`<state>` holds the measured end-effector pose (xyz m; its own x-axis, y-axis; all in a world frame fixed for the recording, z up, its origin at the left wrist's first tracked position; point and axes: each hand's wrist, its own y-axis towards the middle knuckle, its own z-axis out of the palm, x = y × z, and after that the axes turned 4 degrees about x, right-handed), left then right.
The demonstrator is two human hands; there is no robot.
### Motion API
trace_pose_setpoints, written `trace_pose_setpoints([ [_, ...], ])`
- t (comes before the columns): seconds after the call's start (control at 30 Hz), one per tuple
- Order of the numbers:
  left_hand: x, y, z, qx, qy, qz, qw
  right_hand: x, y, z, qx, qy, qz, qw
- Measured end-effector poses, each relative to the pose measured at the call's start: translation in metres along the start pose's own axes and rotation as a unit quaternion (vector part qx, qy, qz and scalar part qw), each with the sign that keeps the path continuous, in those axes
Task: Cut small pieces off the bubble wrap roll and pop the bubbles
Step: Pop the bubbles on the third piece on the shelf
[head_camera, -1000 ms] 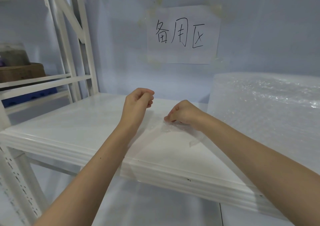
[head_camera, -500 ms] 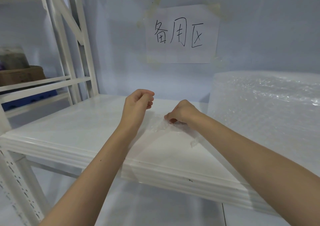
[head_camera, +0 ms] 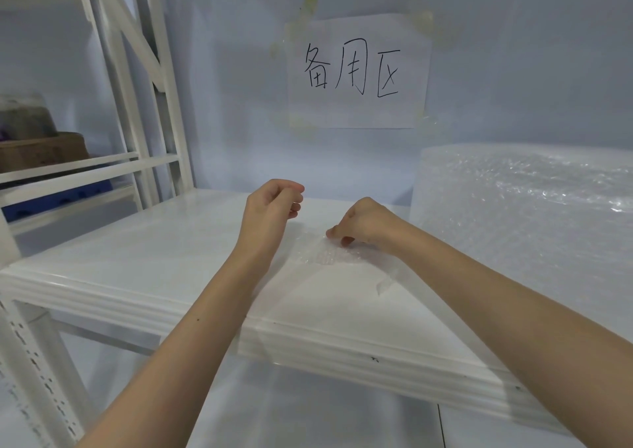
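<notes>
Both hands, left (head_camera: 270, 204) and right (head_camera: 363, 223), pinch a clear bubble wrap piece (head_camera: 329, 259) above the white shelf (head_camera: 137, 259).

Glossy white shelf (head_camera: 144, 276), clear shiny plastic bubble wrap roll (head_camera: 527, 214), matt paper sign (head_camera: 358, 70).

Even, cool, soft light, faint shadows on the white shelf (head_camera: 137, 276), specular glints on the bubble wrap roll (head_camera: 534, 207) right of it, uprights bowed at left edge, slight overall softness.

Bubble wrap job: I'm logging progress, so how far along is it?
Done: one small piece lies cut on the shelf. In hand: the right hand pinches it; the left hand is curled above. Left: the big roll.
</notes>
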<state>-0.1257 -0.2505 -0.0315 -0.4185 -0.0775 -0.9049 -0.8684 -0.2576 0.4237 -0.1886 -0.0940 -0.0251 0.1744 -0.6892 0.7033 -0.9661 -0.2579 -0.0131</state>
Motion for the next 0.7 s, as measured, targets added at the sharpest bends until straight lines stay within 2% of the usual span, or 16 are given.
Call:
trace_pose_setpoints([
  [0.23,0.000,0.000,0.000,0.002,0.000,-0.001,1.000,0.000,-0.010,-0.010,-0.003,-0.024,-0.029,0.999],
  [0.4,0.000,-0.001,0.000,0.004,0.002,0.000,1.000,0.000,-0.024,-0.021,0.033,-0.146,-0.035,0.988],
  [0.6,0.003,-0.001,-0.002,0.011,0.009,0.005,1.000,-0.013,-0.048,-0.032,0.024,-0.217,-0.064,0.974],
  [0.7,0.003,-0.001,-0.001,0.015,0.012,0.009,1.000,-0.019,-0.058,-0.031,0.021,-0.217,-0.058,0.974],
])
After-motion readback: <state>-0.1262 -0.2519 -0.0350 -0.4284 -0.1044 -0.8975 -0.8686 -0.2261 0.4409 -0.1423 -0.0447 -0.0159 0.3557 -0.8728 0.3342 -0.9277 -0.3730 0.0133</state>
